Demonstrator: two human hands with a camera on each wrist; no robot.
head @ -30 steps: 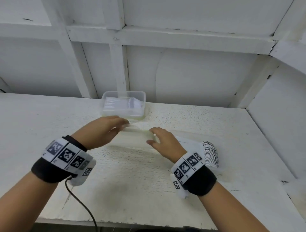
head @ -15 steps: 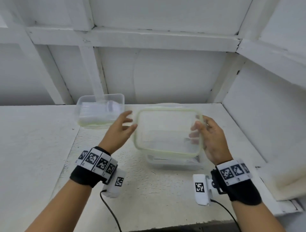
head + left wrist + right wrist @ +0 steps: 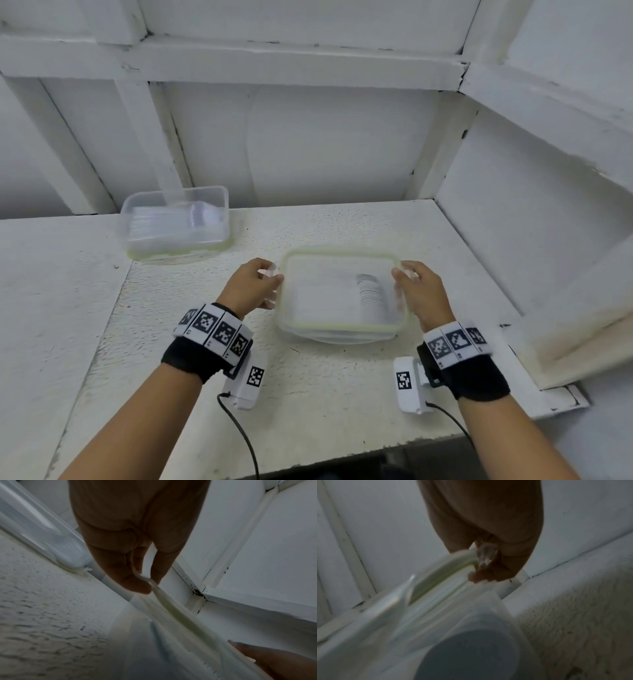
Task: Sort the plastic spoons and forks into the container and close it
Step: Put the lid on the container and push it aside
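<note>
Holding the lid [image 3: 337, 291] by its two short ends, left hand [image 3: 251, 286] and right hand [image 3: 419, 291] pinch its side flaps over the container [image 3: 342, 337] near the desk's [image 3: 342, 404] right edge. Light, thin, slippery plastic, probably flexing; the rim is the surest hold.

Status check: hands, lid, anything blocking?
Left hand and right hand grip lid side clips. Lid sits on container, clips unlatched. Nothing blocking.
</note>
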